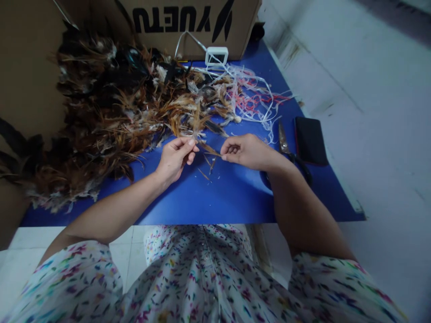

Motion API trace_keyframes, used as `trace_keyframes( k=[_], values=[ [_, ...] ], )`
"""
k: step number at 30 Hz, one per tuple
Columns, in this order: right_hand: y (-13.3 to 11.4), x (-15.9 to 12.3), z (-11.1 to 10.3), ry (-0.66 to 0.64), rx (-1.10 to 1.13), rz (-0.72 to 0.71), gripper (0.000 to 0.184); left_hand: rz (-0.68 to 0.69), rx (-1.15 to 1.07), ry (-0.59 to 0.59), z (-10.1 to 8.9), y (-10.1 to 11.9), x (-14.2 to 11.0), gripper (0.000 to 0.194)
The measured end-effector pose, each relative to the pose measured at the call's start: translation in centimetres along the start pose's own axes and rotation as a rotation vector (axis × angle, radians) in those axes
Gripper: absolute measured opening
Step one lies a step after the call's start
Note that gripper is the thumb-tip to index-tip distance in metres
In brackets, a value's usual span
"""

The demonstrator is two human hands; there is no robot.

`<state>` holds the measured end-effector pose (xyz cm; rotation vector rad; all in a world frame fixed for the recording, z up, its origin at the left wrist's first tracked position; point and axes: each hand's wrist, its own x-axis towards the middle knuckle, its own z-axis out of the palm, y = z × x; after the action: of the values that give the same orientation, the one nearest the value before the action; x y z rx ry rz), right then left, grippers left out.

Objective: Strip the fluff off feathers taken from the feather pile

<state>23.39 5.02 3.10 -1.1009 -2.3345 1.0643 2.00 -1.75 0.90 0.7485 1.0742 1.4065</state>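
Note:
My left hand (178, 158) is closed in a pinch on the base of a small bunch of brown feathers (197, 122), whose tips fan out beyond my fingertips. A thin brown feather (209, 148) stretches between my two hands. Its right end is pinched between the thumb and forefinger of my right hand (248, 151). Just below, several loose narrow feather pieces (204, 174) and tiny white bits lie on the blue tabletop (202, 204). Beyond my left hand spreads a large heap of brown and black feathers (111, 107).
Scissors (283, 139) lie partly under my right forearm, with a dark phone (310, 140) beside them. White and pink strings (251, 96) tangle at the back right near a small white-framed device (216, 55). Cardboard boxes (188, 40) stand behind and at the left. A wall runs along the right.

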Motion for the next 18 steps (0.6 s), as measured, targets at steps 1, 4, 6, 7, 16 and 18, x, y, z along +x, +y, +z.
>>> trace_keyframes(
  k=[1, 4, 6, 7, 16, 18],
  values=[
    [0.08, 0.05, -0.02, 0.005, 0.053, 0.023, 0.009, 0.001, 0.000, 0.001, 0.01, 0.00, 0.00, 0.015],
    [0.15, 0.19, -0.09, 0.000, 0.179, 0.102, 0.017, 0.009, -0.007, 0.002, 0.02, 0.02, 0.00, 0.016],
    [0.07, 0.30, -0.14, 0.007, 0.214, 0.131, 0.021, 0.014, -0.006, 0.004, 0.02, 0.03, 0.01, 0.016],
    [0.01, 0.35, -0.16, 0.018, 0.219, 0.135, 0.021, 0.015, -0.003, 0.007, 0.02, 0.04, 0.01, 0.017],
    [-0.20, 0.28, -0.07, -0.003, 0.253, 0.099, 0.005, 0.013, 0.018, -0.006, -0.02, -0.11, -0.02, 0.018],
    [-0.36, 0.21, -0.16, -0.021, 0.261, 0.112, 0.005, 0.013, 0.016, -0.011, -0.04, -0.14, -0.01, 0.019]
  ],
)
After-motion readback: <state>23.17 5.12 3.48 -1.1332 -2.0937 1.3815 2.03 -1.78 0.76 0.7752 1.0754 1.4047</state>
